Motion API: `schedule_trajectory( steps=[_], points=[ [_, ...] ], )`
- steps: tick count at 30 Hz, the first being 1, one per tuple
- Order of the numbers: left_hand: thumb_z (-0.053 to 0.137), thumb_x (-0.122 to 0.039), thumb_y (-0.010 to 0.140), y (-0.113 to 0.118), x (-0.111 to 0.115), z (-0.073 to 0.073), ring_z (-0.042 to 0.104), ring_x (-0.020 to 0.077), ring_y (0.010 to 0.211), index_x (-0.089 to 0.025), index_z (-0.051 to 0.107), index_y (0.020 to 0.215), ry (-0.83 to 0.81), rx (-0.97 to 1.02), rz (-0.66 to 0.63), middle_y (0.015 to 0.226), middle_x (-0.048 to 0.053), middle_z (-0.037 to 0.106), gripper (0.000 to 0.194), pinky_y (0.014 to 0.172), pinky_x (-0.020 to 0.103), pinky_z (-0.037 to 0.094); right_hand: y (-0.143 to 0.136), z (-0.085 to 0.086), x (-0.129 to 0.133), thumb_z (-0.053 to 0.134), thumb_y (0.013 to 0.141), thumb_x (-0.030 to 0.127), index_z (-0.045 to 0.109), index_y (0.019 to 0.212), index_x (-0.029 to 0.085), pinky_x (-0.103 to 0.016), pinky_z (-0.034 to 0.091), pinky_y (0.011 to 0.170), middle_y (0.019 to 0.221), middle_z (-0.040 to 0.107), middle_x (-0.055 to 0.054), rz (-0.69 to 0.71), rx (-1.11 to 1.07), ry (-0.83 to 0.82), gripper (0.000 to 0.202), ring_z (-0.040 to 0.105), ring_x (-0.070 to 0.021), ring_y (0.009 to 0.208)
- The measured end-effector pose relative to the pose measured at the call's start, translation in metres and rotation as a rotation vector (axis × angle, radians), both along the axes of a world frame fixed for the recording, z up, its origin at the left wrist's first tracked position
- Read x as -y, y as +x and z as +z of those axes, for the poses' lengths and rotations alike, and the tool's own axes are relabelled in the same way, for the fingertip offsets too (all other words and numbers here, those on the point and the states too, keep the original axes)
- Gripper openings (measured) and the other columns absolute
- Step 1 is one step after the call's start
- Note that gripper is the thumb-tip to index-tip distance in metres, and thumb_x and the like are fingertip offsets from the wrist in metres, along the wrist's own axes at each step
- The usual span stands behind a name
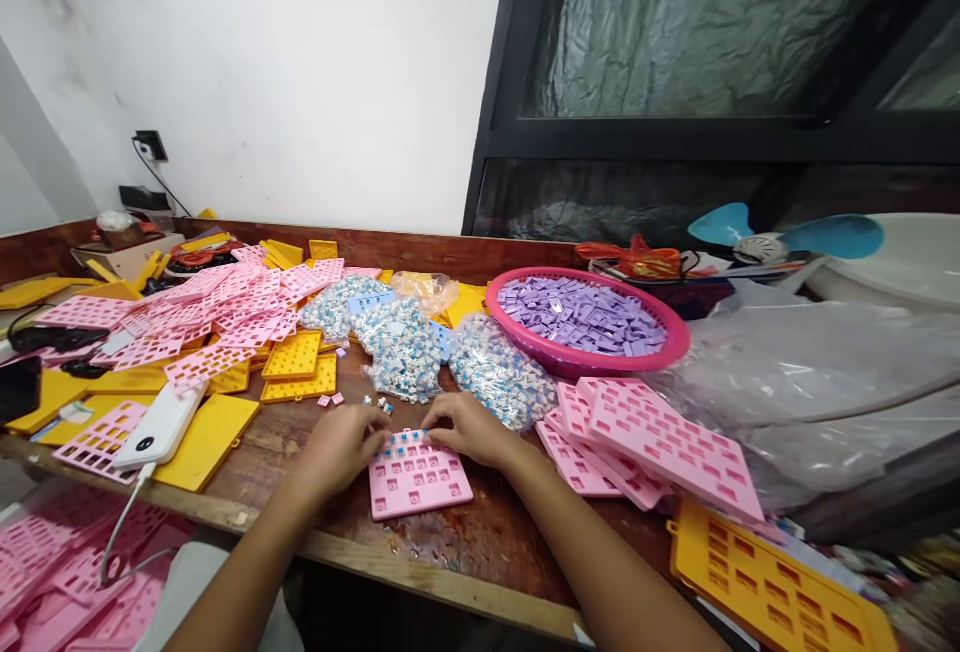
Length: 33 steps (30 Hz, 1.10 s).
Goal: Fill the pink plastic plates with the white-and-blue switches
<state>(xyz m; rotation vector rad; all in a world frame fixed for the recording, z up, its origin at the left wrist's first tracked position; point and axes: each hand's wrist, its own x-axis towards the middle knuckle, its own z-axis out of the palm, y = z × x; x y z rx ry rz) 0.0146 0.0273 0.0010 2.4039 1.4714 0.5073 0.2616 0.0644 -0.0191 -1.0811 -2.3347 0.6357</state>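
A pink keyboard-shaped plate [405,502] with square recesses lies on the table in front of me. Several small blue switches [401,450] sit in its upper rows. At the plate's upper left corner is my left hand [341,447], its thumb and fingers closed together; what they hold is hidden. My right hand [469,429] bends over the upper right corner, fingertips pinched beside the top row of switches, and I cannot make out what is in them. A few loose switches [384,405] lie just behind the plate, near two small pink keycaps [330,399].
Clear bags of blue-and-white switches [405,347] stand behind the plate. A pink basket [679,344] holds purple keycaps. Pink plates [675,437] are stacked at right, above a yellow plate [780,582]. Pink and yellow plates and a white power bank [161,422] cover the left.
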Motion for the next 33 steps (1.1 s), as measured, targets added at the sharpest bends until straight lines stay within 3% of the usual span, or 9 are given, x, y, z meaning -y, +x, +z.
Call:
schedule_trajectory(
  steps=[3, 6, 10, 15, 19, 22, 26, 29, 33],
  points=[
    [0.054, -0.019, 0.092, 0.003, -0.025, 0.005, 0.067, 0.0204, 0.098, -0.025, 0.074, 0.104, 0.091, -0.115, -0.041, 0.104, 0.005, 0.072, 0.024, 0.082, 0.028, 0.047, -0.002, -0.004, 0.001, 0.076, 0.077, 0.016, 0.080, 0.082, 0.021, -0.028, 0.048, 0.075, 0.086, 0.075, -0.004, -0.040, -0.012, 0.035, 0.008, 0.068, -0.0196, 0.082],
    [0.058, -0.013, 0.086, 0.012, -0.048, 0.002, 0.067, 0.0205, 0.098, -0.026, 0.076, 0.101, 0.068, -0.206, -0.139, 0.101, 0.005, 0.071, 0.026, 0.085, 0.028, 0.048, -0.002, -0.008, 0.000, 0.078, 0.077, 0.018, 0.080, 0.080, 0.021, -0.027, 0.047, 0.074, 0.085, 0.073, -0.004, -0.074, -0.035, 0.031, 0.005, 0.067, -0.0189, 0.081],
    [0.062, -0.012, 0.083, 0.015, -0.061, -0.003, 0.068, 0.0200, 0.089, -0.022, 0.077, 0.089, 0.033, -0.198, -0.133, 0.092, 0.006, 0.071, 0.019, 0.080, 0.027, 0.049, -0.001, -0.013, -0.004, 0.078, 0.077, 0.019, 0.080, 0.081, 0.020, -0.026, 0.047, 0.069, 0.084, 0.074, -0.003, -0.051, -0.084, -0.039, 0.005, 0.067, -0.0184, 0.079],
    [0.060, -0.016, 0.088, 0.000, -0.036, 0.007, 0.067, 0.0195, 0.095, -0.021, 0.075, 0.097, 0.048, -0.065, -0.122, 0.098, 0.005, 0.073, 0.018, 0.083, 0.027, 0.049, -0.002, -0.014, -0.003, 0.078, 0.076, 0.020, 0.081, 0.081, 0.019, -0.027, 0.047, 0.068, 0.083, 0.076, -0.004, -0.081, -0.120, -0.127, 0.006, 0.068, -0.0191, 0.077],
    [0.058, -0.019, 0.091, -0.015, 0.004, 0.004, 0.066, 0.0187, 0.093, -0.021, 0.073, 0.103, 0.049, 0.256, -0.062, 0.100, 0.005, 0.073, 0.019, 0.084, 0.029, 0.049, -0.006, -0.013, -0.001, 0.076, 0.081, 0.030, 0.080, 0.087, 0.019, -0.029, 0.049, 0.071, 0.086, 0.076, -0.005, -0.022, -0.173, -0.160, 0.013, 0.069, -0.0199, 0.079],
    [0.056, -0.014, 0.090, -0.022, 0.023, -0.005, 0.066, 0.0186, 0.096, -0.021, 0.073, 0.099, -0.012, 0.368, -0.062, 0.102, 0.004, 0.072, 0.020, 0.086, 0.029, 0.048, -0.010, -0.017, -0.006, 0.071, 0.085, 0.033, 0.077, 0.092, 0.018, -0.030, 0.050, 0.074, 0.092, 0.074, -0.006, -0.185, -0.213, -0.036, 0.017, 0.067, -0.0207, 0.083],
    [0.056, -0.006, 0.085, -0.026, 0.029, -0.015, 0.064, 0.0169, 0.095, -0.021, 0.072, 0.089, -0.087, 0.387, -0.166, 0.100, 0.003, 0.070, 0.022, 0.085, 0.027, 0.047, -0.019, -0.030, -0.019, 0.070, 0.085, 0.029, 0.072, 0.093, 0.019, -0.031, 0.047, 0.073, 0.091, 0.072, -0.006, -0.456, -0.009, 0.152, 0.013, 0.065, -0.0214, 0.083],
    [0.058, -0.004, 0.084, -0.025, 0.027, -0.021, 0.063, 0.0164, 0.096, -0.021, 0.072, 0.087, -0.095, 0.408, -0.191, 0.100, 0.003, 0.069, 0.022, 0.086, 0.026, 0.046, -0.026, -0.038, -0.025, 0.070, 0.086, 0.030, 0.070, 0.091, 0.020, -0.031, 0.044, 0.074, 0.091, 0.071, -0.006, -0.512, 0.137, 0.207, 0.011, 0.064, -0.0220, 0.084],
    [0.059, -0.010, 0.090, -0.024, 0.030, -0.024, 0.062, 0.0180, 0.097, -0.022, 0.071, 0.094, -0.052, 0.410, -0.167, 0.099, 0.003, 0.069, 0.017, 0.088, 0.028, 0.046, -0.028, -0.036, -0.025, 0.067, 0.087, 0.026, 0.069, 0.091, 0.021, -0.031, 0.044, 0.077, 0.092, 0.072, -0.006, -0.491, 0.172, 0.204, 0.007, 0.065, -0.0223, 0.087]
  ],
)
